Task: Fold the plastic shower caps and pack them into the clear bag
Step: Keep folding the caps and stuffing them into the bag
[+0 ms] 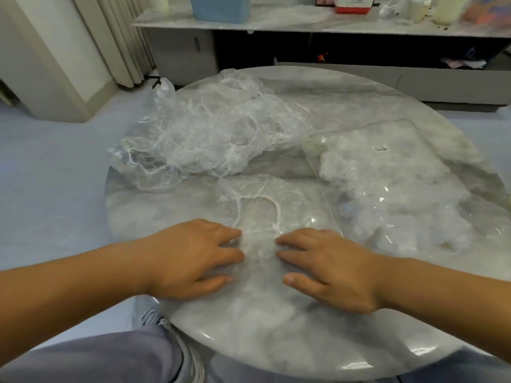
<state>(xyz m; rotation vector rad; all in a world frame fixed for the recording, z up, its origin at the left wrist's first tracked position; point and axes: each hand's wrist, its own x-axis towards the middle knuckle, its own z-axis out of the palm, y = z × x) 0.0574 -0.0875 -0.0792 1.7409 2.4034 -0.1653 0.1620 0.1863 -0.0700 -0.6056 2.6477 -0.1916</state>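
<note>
Two hands lie flat at lower centre, my left grip and right grip open, palms pressing one shower cap against the counter. Clear bag sits right; loose caps are heaped upper left.

Round marble tabletop: shower cap pile far left, flattened cap near centre, clear bag right edge.

Flattened cap; heap; part-filled bag
</note>
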